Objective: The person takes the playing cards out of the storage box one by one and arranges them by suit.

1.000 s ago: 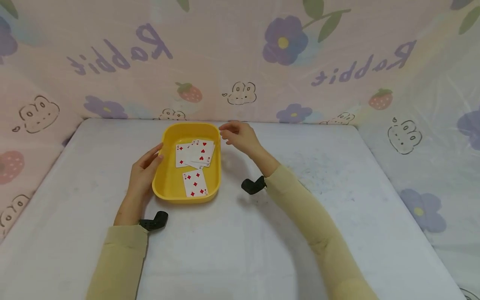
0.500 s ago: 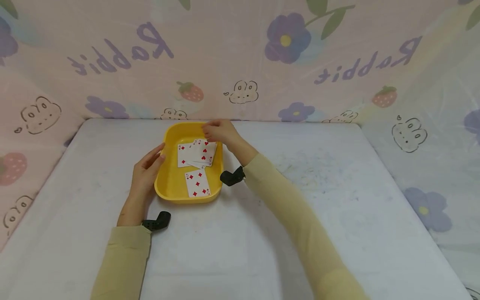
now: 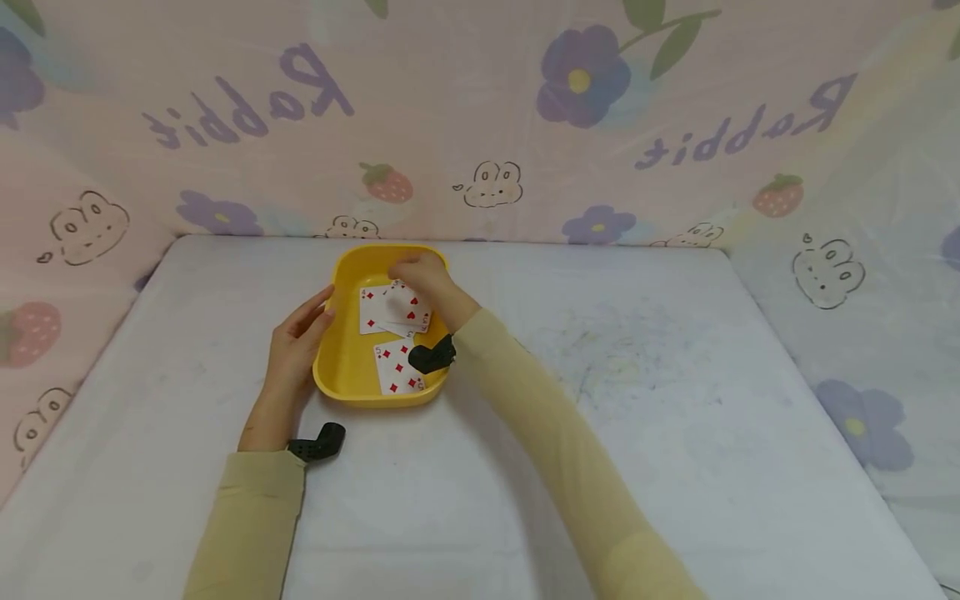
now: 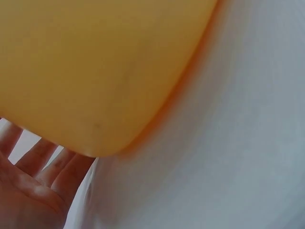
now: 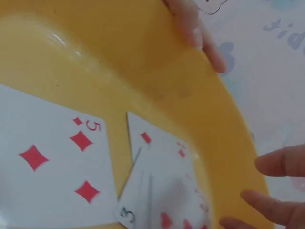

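Note:
A yellow plastic tray (image 3: 333, 367) lies on the table, holding several playing cards face up. The five of diamonds (image 3: 392, 360) lies alone near the front, partly covered by the right wrist's camera in the head view. Behind it a four of diamonds (image 3: 370, 312), a three of hearts (image 3: 415, 315) and a card with a black 3 (image 5: 127, 215) overlap. My left hand (image 3: 292, 346) holds the tray's left rim, digits showing over it in the right wrist view. Above the overlapping cards reaches my right hand (image 3: 427, 282), its fingers (image 5: 274, 206) spread apart with nothing seen between them.
A white covered table (image 3: 600, 467) bears the tray; faint smudges mark its right side. Printed curtains (image 3: 450, 108) rise along the back and both sides. Black wrist cameras (image 3: 321, 442) sit on both wrists.
My right hand has moved left from outside the tray's right rim to over the cards. The left hand stays at the left rim, and the cards lie as before.

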`<state>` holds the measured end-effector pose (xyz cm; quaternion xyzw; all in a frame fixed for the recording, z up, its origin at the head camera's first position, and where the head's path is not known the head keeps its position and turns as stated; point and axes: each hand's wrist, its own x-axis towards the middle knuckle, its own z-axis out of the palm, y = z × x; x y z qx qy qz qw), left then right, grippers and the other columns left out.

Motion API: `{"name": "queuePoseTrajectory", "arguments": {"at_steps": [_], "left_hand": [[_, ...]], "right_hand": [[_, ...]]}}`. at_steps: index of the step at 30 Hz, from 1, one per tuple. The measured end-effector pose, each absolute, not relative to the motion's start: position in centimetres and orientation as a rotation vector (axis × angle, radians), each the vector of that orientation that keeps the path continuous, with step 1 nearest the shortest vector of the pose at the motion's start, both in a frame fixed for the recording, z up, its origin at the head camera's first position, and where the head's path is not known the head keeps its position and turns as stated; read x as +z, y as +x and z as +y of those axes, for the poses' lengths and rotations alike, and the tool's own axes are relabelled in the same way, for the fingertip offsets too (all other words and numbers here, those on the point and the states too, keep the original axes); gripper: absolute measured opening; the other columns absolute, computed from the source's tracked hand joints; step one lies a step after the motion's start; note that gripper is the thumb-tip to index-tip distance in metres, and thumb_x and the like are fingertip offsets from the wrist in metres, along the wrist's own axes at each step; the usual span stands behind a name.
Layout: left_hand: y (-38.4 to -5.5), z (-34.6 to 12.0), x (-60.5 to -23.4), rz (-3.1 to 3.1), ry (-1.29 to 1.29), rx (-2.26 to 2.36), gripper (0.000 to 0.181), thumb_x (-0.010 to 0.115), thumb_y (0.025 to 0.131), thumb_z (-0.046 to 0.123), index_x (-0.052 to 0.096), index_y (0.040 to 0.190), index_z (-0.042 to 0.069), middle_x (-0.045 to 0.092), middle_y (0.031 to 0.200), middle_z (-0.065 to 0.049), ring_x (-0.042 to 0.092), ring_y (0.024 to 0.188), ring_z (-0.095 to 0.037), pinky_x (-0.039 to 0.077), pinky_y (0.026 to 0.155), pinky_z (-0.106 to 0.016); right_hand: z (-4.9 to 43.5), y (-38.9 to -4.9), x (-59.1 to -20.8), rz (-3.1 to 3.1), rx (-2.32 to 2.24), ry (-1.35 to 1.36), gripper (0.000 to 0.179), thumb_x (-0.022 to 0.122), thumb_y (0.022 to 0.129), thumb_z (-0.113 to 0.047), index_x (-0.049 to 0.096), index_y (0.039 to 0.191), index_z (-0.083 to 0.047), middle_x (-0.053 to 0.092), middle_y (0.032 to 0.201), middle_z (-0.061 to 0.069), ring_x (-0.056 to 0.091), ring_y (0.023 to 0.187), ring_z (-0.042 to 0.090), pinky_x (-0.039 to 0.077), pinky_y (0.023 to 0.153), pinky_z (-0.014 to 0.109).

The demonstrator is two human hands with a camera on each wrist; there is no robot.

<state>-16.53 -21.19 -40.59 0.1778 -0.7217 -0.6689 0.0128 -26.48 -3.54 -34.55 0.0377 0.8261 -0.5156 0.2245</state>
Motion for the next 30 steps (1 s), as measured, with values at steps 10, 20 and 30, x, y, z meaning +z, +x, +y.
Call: {"name": "queuePoseTrajectory", "arguments": {"at_steps": [10, 20, 30], "left_hand": [[-16.6, -20.9, -40.8, -2.234, 0.535, -2.100, 0.041, 0.058, 0.094, 0.042, 0.053, 0.135, 0.041, 0.040, 0.147, -0.002, 0.040, 0.127, -0.015, 0.039, 0.110, -0.031], [-16.6, -21.0, -40.8, -2.189, 0.525, -2.150, 0.040, 0.060, 0.093, 0.040, 0.055, 0.133, 0.041, 0.041, 0.147, -0.002, 0.040, 0.127, -0.014, 0.044, 0.096, -0.011], [-16.6, -21.2, -40.9, -2.145, 0.538, -2.205, 0.042, 0.061, 0.092, 0.041, 0.055, 0.133, 0.041, 0.040, 0.147, -0.001, 0.040, 0.127, -0.014, 0.045, 0.095, -0.012]], "right_hand": [[-4.2, -26.5, -35.8, 2.352, -1.333, 0.175, 0.055, 0.069, 0.085, -0.016, 0.053, 0.138, -0.013, 0.054, 0.136, 0.006, 0.053, 0.109, 0.022, 0.047, 0.101, 0.033], [-4.9, -25.7, -37.2, 2.548, -1.189, 0.160, 0.048, 0.071, 0.080, -0.009, 0.062, 0.126, -0.016, 0.062, 0.120, 0.003, 0.051, 0.089, 0.019, 0.049, 0.067, 0.023], [-5.6, -25.8, -37.4, 2.689, -0.942, 0.008, 0.062, 0.080, 0.077, -0.029, 0.057, 0.132, -0.013, 0.051, 0.135, 0.006, 0.036, 0.126, 0.023, 0.024, 0.115, 0.034]]}}
